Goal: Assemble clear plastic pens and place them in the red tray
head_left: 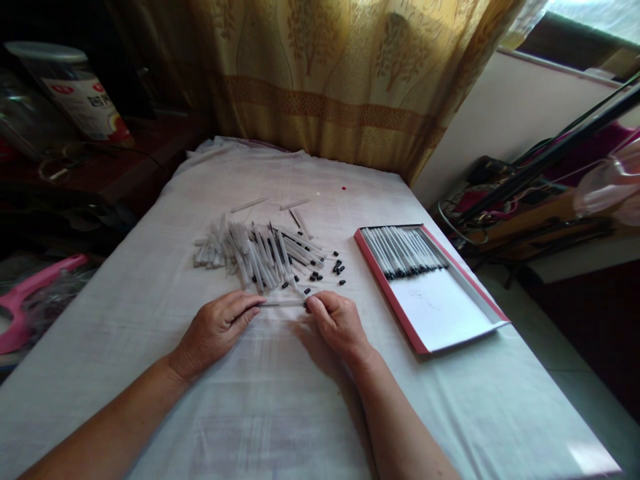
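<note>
A cloth-covered tabletop (240, 413) spreads out under everything before me. The shallow red-edged box (387, 295) sits to my right, its near part bare to the white bottom. Left of it lies my loose pile of tubes (260, 257), and a neat row of tubes (403, 248) with dark ends toward me fills the box's far part. My left hand (223, 327) pinches one end of a slim tube (283, 304) between thumb and fingers; my right hand (337, 323) grips the other end, thumb on top. The tube runs level between them, just nearer me than the pile. I judge I'm fitting or pressing its end pieces; a dark tip (307, 304) shows at my right thumb. The next move seems to call for a straight, steady push. Small black caps (342, 282) lie scattered beyond.
</note>
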Demonstrator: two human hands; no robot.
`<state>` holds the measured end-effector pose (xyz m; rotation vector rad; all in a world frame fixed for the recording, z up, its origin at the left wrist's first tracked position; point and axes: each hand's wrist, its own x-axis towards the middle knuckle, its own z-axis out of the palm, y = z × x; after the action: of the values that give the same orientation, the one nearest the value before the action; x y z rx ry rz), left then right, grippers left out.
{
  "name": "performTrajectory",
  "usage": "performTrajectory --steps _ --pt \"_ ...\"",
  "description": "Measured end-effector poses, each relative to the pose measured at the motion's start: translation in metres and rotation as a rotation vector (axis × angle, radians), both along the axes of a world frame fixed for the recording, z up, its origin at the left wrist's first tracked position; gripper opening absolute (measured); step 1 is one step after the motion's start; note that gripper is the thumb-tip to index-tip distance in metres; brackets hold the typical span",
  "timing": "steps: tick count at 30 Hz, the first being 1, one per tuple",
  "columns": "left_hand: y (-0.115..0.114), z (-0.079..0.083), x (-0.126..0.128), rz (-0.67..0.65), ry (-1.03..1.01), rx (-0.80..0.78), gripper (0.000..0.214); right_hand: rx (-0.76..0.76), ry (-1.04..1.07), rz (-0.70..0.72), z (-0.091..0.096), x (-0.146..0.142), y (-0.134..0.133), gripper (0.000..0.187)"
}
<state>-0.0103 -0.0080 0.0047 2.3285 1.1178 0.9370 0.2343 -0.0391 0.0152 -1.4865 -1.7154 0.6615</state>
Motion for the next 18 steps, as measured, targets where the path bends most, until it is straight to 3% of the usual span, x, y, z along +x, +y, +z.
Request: performTrajectory --steps 2,4,10,18 --pt "0.0001 -0.0001 -0.0001 0.015 0.003 -0.009 0.026 -0.013 0.088 0.024 0.0005 -0.0001 -0.001 0.02" --pt "0.0002 -0.0007 -0.0001 0.028 0.007 -0.015 0.027 -0.03 0.146 0.038 0.0006 -0.0004 -0.0016 0.021" --pt "0.0012 -0.0025 0.0001 0.02 0.001 0.008 0.027 -0.011 0.072 0.024 0.0009 -0.0014 -0.0009 0.015" --pt "0.0006 -0.0007 0.0 0.03 0.018 -0.016 0.028 -0.006 0.123 0.023 0.0 0.0006 -0.0011 0.013"
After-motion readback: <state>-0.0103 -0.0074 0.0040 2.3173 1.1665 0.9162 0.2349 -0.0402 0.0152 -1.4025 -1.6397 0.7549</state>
